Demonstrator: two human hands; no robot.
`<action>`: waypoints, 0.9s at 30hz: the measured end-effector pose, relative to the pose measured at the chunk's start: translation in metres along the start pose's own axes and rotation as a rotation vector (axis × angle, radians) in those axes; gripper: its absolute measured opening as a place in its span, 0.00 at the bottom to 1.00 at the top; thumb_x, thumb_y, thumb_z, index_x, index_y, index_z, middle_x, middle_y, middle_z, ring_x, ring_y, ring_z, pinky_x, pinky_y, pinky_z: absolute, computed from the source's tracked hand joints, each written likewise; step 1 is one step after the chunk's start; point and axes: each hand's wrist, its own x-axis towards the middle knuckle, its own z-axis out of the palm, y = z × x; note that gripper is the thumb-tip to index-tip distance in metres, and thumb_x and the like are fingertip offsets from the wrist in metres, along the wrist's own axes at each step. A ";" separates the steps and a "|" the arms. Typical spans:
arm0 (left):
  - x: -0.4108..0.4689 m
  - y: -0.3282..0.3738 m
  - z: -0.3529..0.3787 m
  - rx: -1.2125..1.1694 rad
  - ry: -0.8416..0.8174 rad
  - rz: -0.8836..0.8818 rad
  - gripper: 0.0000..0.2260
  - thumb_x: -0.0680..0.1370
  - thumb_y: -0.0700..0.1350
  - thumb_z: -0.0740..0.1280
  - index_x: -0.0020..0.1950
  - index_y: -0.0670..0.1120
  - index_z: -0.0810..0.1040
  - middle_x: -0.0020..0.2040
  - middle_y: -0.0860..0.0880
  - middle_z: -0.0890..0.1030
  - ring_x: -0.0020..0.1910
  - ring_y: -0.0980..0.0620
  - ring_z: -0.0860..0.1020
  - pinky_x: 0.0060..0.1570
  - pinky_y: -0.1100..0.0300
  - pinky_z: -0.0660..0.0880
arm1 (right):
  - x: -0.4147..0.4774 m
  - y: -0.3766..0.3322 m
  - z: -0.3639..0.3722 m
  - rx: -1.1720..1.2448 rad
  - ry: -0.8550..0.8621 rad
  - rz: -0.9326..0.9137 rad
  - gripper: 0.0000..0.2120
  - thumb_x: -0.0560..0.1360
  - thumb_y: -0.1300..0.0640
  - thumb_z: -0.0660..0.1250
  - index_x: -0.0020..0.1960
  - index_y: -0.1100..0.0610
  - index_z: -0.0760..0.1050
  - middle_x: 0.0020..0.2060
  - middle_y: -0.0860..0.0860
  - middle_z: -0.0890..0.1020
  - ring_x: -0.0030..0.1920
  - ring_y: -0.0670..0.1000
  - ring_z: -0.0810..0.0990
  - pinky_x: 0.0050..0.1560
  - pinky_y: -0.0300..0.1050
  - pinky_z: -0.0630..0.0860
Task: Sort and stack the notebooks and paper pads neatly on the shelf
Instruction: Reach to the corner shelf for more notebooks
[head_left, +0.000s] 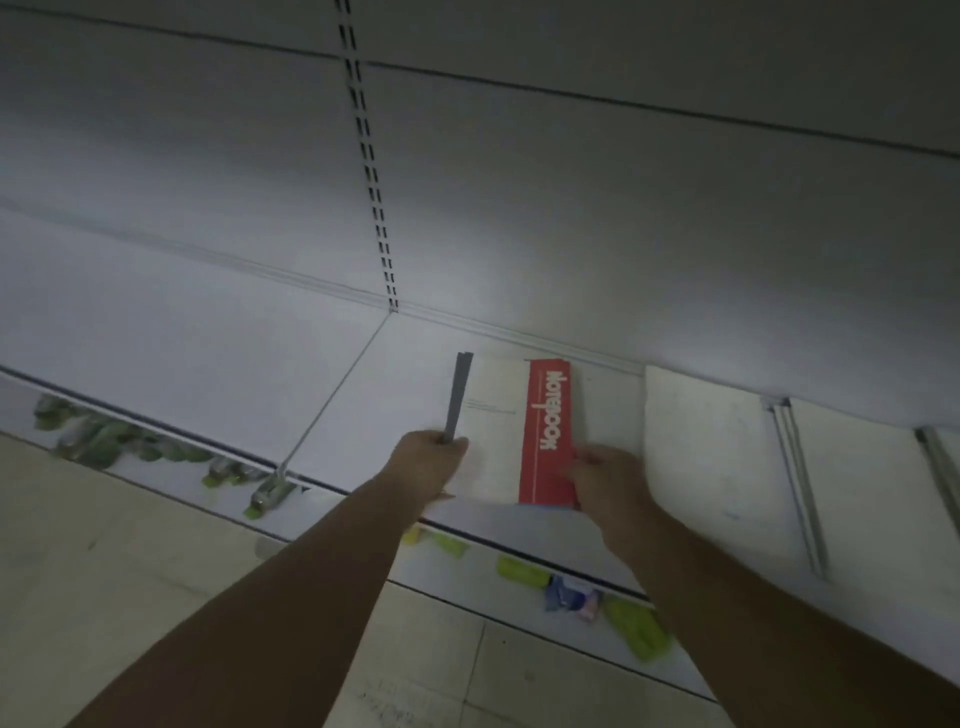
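Plainly the shelf (208, 364) carries it all: two plain white pads (701, 457) that I can count on the right, then one red-banded notebook (548, 431) lying flat near the front lip. It looks light, bendy and slick-covered, so the near edge is the place to take it. My right hand (605, 483) grips that edge. My left hand (428, 465) curls round one thin grey strip (460, 395).
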 end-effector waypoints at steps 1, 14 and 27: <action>0.013 0.006 -0.001 0.089 0.037 0.042 0.11 0.79 0.43 0.64 0.56 0.38 0.80 0.39 0.44 0.78 0.34 0.50 0.76 0.22 0.68 0.72 | 0.010 -0.003 0.004 0.004 0.045 -0.006 0.13 0.74 0.66 0.63 0.40 0.52 0.82 0.37 0.52 0.84 0.40 0.53 0.83 0.49 0.52 0.81; 0.018 0.046 -0.021 0.540 -0.273 0.298 0.18 0.80 0.41 0.61 0.70 0.38 0.69 0.57 0.43 0.74 0.44 0.51 0.75 0.39 0.65 0.70 | -0.005 -0.012 0.016 -0.487 0.206 -0.186 0.12 0.79 0.53 0.60 0.58 0.54 0.77 0.51 0.50 0.80 0.43 0.43 0.77 0.42 0.29 0.70; -0.141 0.185 0.027 1.523 -0.331 1.012 0.28 0.82 0.58 0.50 0.78 0.47 0.50 0.79 0.47 0.51 0.78 0.49 0.48 0.74 0.49 0.50 | -0.170 -0.053 -0.163 -1.032 0.272 -0.161 0.33 0.79 0.45 0.57 0.78 0.53 0.48 0.78 0.56 0.47 0.77 0.55 0.44 0.76 0.50 0.51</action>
